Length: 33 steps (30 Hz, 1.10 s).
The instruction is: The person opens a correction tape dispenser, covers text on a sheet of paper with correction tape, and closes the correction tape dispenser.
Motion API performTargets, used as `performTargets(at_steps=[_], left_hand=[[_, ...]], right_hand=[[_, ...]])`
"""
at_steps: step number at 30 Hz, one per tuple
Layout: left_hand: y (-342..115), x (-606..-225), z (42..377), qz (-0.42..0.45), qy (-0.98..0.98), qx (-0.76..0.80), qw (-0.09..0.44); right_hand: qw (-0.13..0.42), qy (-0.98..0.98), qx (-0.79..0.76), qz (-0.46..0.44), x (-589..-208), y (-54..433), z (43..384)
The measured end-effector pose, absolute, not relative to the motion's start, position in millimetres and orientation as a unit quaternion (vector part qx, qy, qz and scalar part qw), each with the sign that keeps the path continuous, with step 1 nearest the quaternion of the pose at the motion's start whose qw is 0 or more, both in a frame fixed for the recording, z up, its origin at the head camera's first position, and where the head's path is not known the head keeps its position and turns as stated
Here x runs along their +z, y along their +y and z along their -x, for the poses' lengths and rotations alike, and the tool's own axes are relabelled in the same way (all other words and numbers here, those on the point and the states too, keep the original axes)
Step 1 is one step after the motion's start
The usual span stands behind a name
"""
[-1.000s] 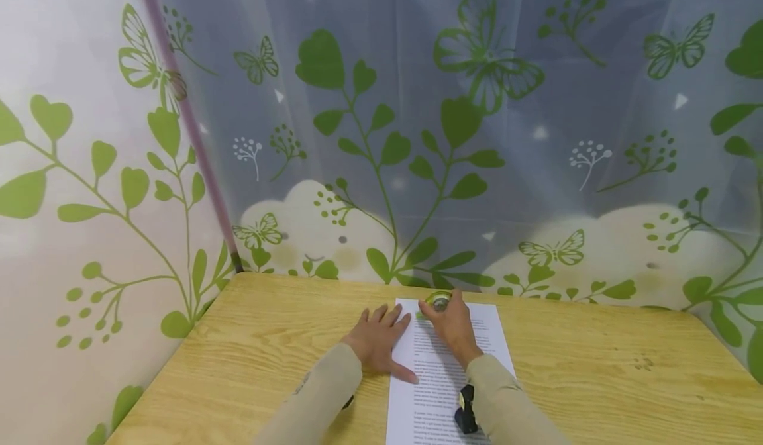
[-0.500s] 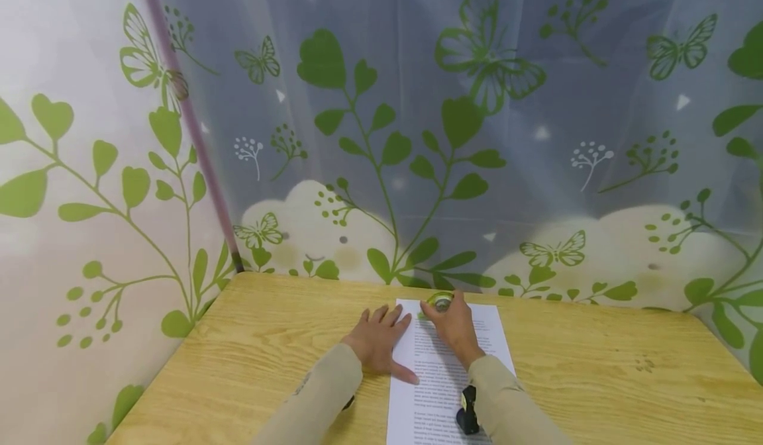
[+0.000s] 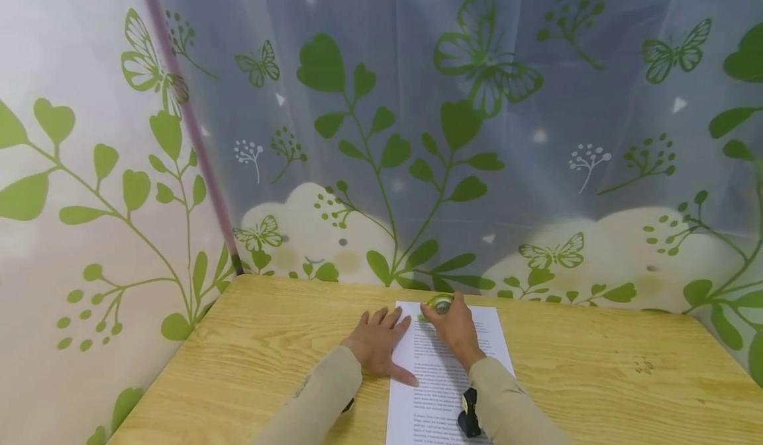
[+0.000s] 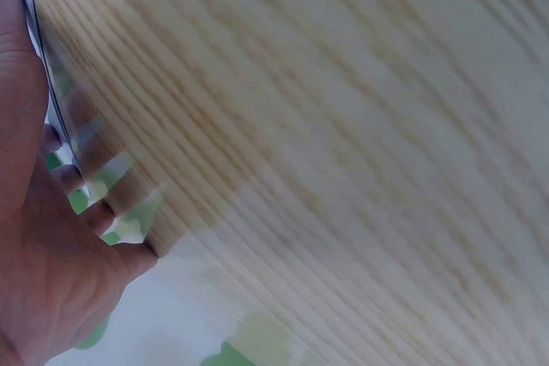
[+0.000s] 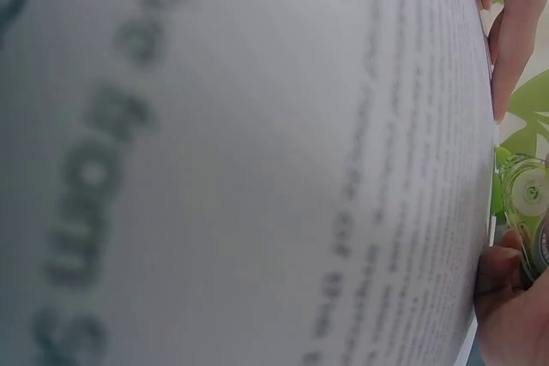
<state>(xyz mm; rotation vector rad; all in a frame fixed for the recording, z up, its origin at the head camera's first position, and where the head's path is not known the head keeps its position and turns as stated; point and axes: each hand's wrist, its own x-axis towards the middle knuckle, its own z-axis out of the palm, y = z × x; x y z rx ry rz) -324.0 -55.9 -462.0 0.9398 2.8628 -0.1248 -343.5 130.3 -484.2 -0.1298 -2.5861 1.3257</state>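
A printed sheet of paper [image 3: 402, 398] lies lengthwise on the wooden table, with lines of text down it. My left hand [image 3: 378, 342] rests on its left edge, fingers spread and straight, the thumb reaching over the text. Near the top of the page my right hand [image 3: 457, 331] pinches a green, see-through correction tape [image 3: 441, 304] between thumb and fingers, its tip down by the first lines. In the right wrist view the correction tape [image 5: 527, 190] shows a white reel inside; its tip is hidden behind the paper's curve there.
The wooden table [image 3: 596, 379] extends to both sides. Behind it hangs a curtain [image 3: 369, 134] printed with leaves and butterflies, close to the back edge. A dark wrist device [image 3: 468, 413] sits under the right sleeve.
My right hand and the correction tape have shifted very slightly to the right over the page. The left hand and the sheet stay in place; the head view tilts a little.
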Motion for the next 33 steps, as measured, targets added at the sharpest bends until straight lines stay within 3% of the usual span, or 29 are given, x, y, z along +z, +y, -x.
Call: performTargets(at_steps=[33], left_hand=[[-57.8, -461.2, 320.1, -0.312, 0.948, -0.034, 0.060]], right_hand=[[0.116, -0.886, 0.448, 0.043, -482.1, 138.7, 343.5]])
